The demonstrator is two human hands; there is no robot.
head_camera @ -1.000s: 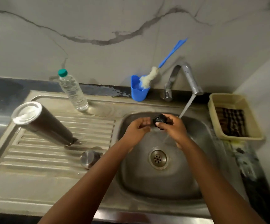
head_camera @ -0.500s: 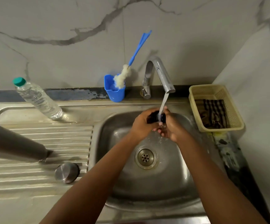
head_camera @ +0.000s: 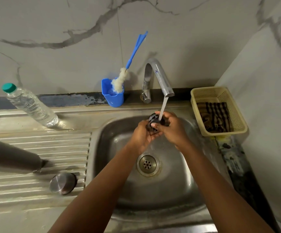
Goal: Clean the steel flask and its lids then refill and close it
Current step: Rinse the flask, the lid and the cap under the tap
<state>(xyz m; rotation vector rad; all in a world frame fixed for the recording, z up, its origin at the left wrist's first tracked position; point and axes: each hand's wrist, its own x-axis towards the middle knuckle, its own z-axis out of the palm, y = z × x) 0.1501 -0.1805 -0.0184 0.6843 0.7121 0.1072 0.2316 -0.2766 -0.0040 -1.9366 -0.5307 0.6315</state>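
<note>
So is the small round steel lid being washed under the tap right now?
No, the small round steel lid lies on the ribbed draining board, away from the water.

A: How much of the steel flask [head_camera: 10, 155] shows?
B: Only its lower body; the left edge cuts off its mouth.
A: And the black inner lid [head_camera: 154, 122]?
B: Mostly hidden between both hands, motion-blurred.

flask [head_camera: 12, 157] on drainboard [head_camera: 60, 147], sink [head_camera: 178, 182] right, basket [head_camera: 242, 125] beyond

Grey-veined white marble walls [head_camera: 186, 39] meet in a corner (at right) behind a wet stainless-steel sink counter [head_camera: 35, 206] edged by a dark stone ledge [head_camera: 66, 100].
</note>
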